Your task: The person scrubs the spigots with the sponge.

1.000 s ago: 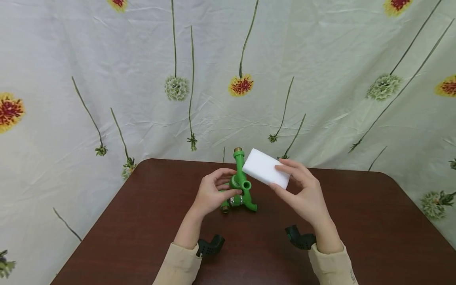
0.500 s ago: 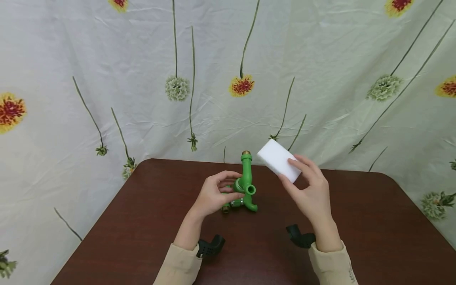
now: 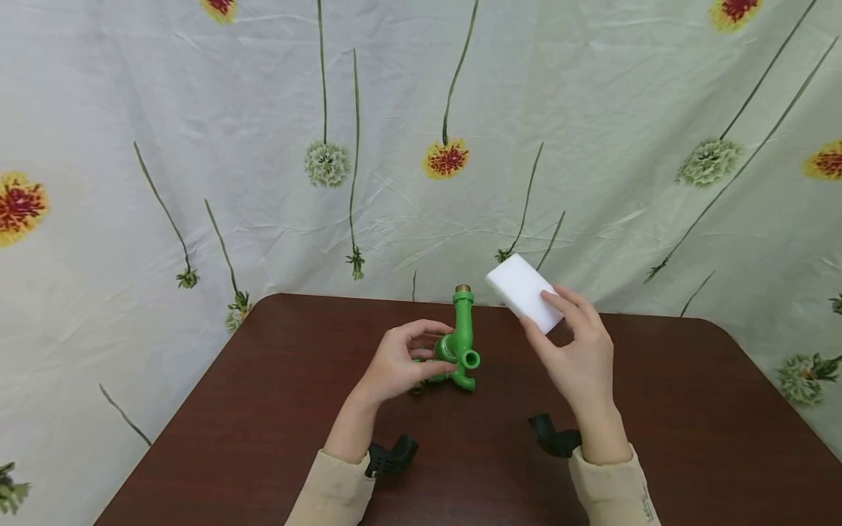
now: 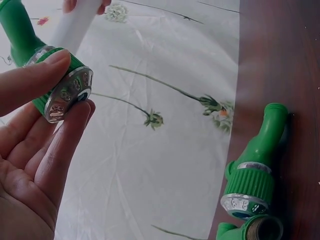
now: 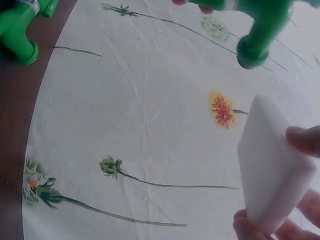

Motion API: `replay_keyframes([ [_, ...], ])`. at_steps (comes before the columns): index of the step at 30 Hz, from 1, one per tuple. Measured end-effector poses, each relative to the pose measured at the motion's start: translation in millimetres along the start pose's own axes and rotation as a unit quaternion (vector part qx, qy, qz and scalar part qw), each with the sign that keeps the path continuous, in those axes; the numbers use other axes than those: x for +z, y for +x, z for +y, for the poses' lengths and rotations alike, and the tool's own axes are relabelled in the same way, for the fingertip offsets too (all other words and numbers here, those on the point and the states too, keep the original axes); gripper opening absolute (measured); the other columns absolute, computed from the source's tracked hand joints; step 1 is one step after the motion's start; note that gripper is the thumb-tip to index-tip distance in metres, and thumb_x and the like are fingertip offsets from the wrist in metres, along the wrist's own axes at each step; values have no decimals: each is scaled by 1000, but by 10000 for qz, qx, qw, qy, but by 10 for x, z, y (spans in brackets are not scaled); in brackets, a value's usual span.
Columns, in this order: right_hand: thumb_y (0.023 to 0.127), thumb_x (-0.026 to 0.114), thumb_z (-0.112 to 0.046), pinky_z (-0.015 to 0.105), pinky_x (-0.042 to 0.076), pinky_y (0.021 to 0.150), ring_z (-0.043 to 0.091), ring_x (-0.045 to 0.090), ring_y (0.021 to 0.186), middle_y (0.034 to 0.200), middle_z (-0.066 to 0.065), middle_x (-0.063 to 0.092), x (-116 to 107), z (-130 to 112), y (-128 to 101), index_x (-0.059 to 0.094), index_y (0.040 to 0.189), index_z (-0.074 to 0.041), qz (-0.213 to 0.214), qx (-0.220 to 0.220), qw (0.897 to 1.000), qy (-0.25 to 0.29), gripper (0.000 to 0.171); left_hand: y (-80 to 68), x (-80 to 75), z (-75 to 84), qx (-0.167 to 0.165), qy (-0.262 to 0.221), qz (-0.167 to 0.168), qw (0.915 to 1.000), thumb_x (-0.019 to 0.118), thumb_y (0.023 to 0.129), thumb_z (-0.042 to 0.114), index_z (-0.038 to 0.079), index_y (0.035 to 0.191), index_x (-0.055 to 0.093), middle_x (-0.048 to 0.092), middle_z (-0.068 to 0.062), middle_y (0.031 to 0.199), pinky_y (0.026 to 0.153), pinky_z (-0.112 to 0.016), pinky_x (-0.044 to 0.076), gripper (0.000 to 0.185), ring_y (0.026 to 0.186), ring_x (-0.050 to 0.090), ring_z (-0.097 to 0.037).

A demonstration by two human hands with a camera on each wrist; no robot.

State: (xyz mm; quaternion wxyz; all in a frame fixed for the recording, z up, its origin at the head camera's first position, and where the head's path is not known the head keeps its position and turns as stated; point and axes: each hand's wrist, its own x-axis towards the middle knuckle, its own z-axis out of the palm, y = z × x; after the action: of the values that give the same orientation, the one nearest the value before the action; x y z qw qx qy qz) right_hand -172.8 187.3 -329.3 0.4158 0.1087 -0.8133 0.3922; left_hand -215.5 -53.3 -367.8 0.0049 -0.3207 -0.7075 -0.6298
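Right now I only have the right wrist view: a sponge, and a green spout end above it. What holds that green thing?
Observer: The left hand pinches the tap by its metal-faced knob.
Operator: How does it stand?
Observer: Roughly upright, brass thread on top, left of the sponge.
Operator: And the green piece in my corner?
Observer: A second tap, lying on the table, with a metal-faced knob of its own.
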Motion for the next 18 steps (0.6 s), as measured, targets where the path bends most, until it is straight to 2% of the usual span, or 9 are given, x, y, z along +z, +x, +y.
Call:
replay_keyframes([
  [2,72,80,-6,16,44,78,26,55,109,121,10,59,-18,-7,4,69,109,-4,-18,34,9997,261,38,-1,-2,9,-10,-11,15,10000,78,72,-2,1,115,63,60,-14,112,77,-36,55,45,88,66,-24],
  [4,72,80,-4,11,42,79,24,56,108,121,8,59,-25,-30,2,70,109,-6,-153,-144,9986,476,39,0,-3,9,-1,-23,28,10000,78,73,-3,0,114,63,61,-14,112,77,-38,55,45,87,66,-23],
  [7,72,80,-4,15,44,80,22,56,107,122,6,59,-6,-48,-8,70,110,-8,-440,-506,9966,479,40,1,0,10,23,-48,59,10000,77,73,-4,-1,114,63,61,-14,112,77,-41,55,44,86,67,-22],
  [9,72,80,-6,22,48,79,22,57,106,122,5,59,9,-52,-16,69,109,-9,-642,-539,9958,355,39,4,5,12,46,-67,81,9999,77,73,-3,-1,114,63,61,-15,112,76,-40,55,43,85,67,-23],
  [11,73,80,-9,30,51,79,21,57,106,121,5,59,21,-42,-23,69,109,-9,-826,-337,9957,242,38,5,7,14,51,-85,98,9999,77,73,-3,-1,114,63,61,-15,112,76,-40,55,43,85,67,-24],
  [14,75,79,-13,40,53,78,23,57,105,121,6,59,26,-10,-26,69,109,-8,-985,200,9949,86,36,3,7,16,14,-94,110,9999,77,74,-3,-1,114,63,61,-15,111,75,-40,55,43,87,67,-24],
  [18,78,78,-17,42,52,81,23,56,107,123,6,58,17,19,-16,68,112,-8,-919,640,9937,-42,37,-2,4,10,-4,-68,118,9999,77,74,-3,-1,115,62,61,-14,110,76,-41,55,44,90,67,-24],
])
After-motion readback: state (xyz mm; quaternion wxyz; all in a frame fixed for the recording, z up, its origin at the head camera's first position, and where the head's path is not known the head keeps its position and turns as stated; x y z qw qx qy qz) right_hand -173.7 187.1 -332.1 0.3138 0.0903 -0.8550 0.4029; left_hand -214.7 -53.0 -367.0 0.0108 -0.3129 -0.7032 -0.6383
